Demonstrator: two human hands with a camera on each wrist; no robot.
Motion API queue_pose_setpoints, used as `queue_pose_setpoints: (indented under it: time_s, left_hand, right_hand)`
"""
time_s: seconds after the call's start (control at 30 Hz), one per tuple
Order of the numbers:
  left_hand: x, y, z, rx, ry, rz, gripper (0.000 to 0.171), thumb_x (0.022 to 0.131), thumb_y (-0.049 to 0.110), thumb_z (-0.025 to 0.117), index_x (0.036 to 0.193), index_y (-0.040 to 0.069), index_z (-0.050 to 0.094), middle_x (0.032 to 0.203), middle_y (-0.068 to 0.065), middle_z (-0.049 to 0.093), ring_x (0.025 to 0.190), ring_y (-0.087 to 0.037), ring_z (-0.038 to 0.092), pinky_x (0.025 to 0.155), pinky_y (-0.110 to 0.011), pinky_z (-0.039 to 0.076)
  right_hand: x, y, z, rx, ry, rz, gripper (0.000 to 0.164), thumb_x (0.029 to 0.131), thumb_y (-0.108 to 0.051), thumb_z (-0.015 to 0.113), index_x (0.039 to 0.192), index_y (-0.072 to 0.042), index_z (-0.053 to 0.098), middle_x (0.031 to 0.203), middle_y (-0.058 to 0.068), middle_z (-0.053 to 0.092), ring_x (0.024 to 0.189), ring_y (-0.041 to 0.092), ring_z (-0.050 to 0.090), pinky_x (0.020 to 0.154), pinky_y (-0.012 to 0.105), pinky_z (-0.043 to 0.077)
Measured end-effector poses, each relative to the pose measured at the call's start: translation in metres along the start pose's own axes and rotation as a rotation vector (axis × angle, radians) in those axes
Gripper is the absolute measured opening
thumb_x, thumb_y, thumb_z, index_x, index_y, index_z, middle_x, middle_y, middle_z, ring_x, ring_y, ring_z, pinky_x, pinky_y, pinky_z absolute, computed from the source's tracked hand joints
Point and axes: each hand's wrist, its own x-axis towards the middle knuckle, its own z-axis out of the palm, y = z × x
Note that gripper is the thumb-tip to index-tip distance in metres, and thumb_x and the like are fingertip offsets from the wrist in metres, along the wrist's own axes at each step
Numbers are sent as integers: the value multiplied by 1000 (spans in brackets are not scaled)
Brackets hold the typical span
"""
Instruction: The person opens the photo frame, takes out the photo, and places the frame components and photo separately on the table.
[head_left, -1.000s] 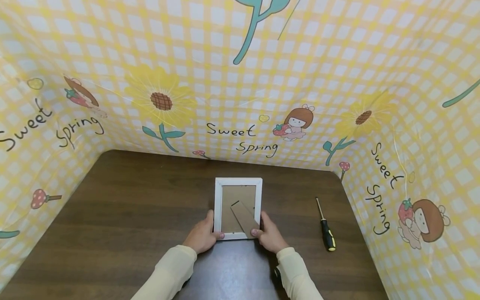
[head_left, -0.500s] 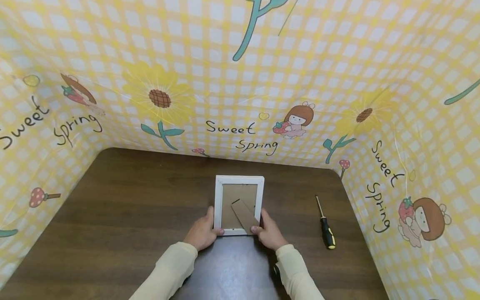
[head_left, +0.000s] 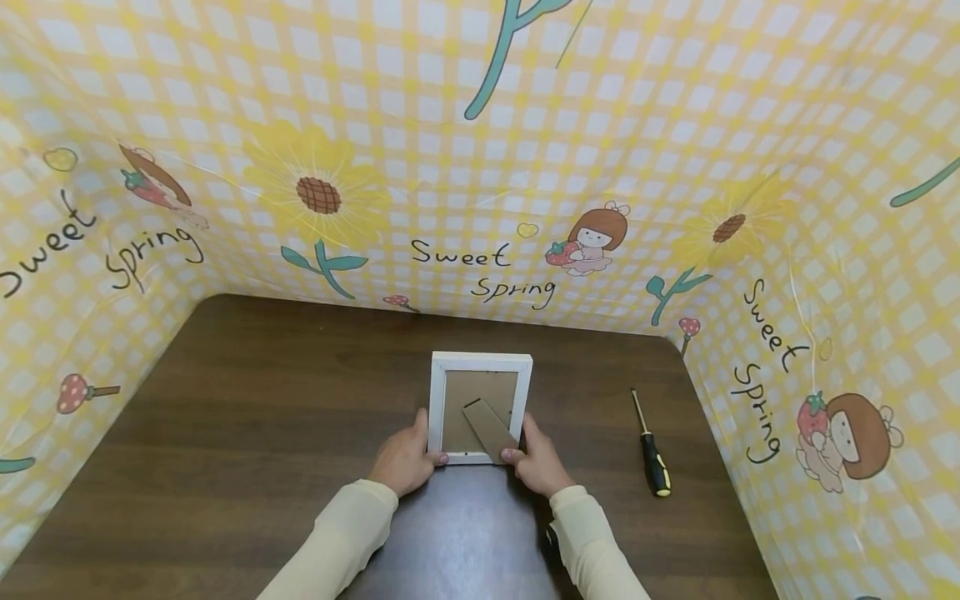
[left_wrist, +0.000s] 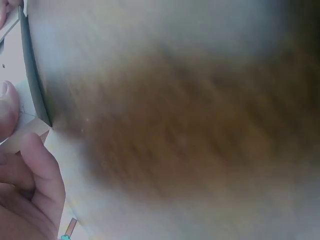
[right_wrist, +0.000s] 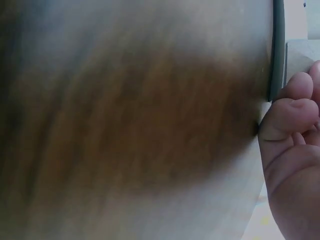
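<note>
A white picture frame (head_left: pixel 480 363) is held up over the middle of the table, its brown back panel (head_left: pixel 459 433) facing the head camera. A brown stand leg (head_left: pixel 487 429) slants across that panel toward the lower right corner. My left hand (head_left: pixel 405 454) grips the lower left side, thumb on the front of the border. At the lower right corner my right hand (head_left: pixel 543 460) holds the other side, its thumb pressing the end of the stand leg. In the left wrist view the frame's edge (left_wrist: pixel 32 70) shows beside the curled fingers (left_wrist: pixel 42 170). The far face is hidden.
A screwdriver (head_left: pixel 654 462) with a black and yellow handle lies on the dark wooden table (head_left: pixel 262 467), right of the right hand. Yellow checked cloth (head_left: pixel 450 200) with printed flowers walls the back and both sides.
Both hands keep their grip on the picture frame. It has tilted slightly and shifted a little upward in the head view, which has itself moved slightly. The screwdriver lies unmoved on the table.
</note>
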Motion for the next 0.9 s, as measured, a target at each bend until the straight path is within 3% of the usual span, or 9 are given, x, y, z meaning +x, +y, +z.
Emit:
queue_pose_setpoints:
  time_s: [0.1, 0.3, 0.57, 0.9]
  left_hand:
    - [1, 0, 0, 13, 5, -2, 49, 84, 25, 83, 107, 4, 44, 68, -2, 51, 61, -22, 52, 61, -46, 45]
    - [1, 0, 0, 23, 15, 4, 52, 83, 26, 84, 111, 2, 47, 71, -4, 56, 65, -25, 58, 64, -49, 48]
    - [2, 1, -1, 40, 14, 1, 63, 83, 27, 83, 125, -6, 49, 81, -10, 65, 77, -32, 66, 72, -52, 50]
    - [2, 1, 0, 62, 29, 2, 64, 82, 28, 84, 125, -6, 50, 80, -10, 65, 75, -33, 66, 70, -53, 50]
  right_hand:
    - [1, 1, 1, 4, -1, 4, 54, 91, 4, 69, 138, -6, 44, 116, 21, 63, 84, 27, 61, 56, 35, 51]
    - [0, -1, 0, 10, -1, 11, 53, 91, 4, 70, 136, -5, 45, 112, 22, 63, 75, 24, 60, 54, 35, 50]
    - [0, -2, -1, -6, 0, 15, 57, 90, 4, 70, 140, -5, 43, 119, 22, 63, 89, 31, 61, 56, 34, 50]
    - [1, -2, -1, -18, 5, 8, 56, 90, 4, 71, 138, -6, 44, 120, 22, 63, 90, 31, 61, 57, 34, 51]
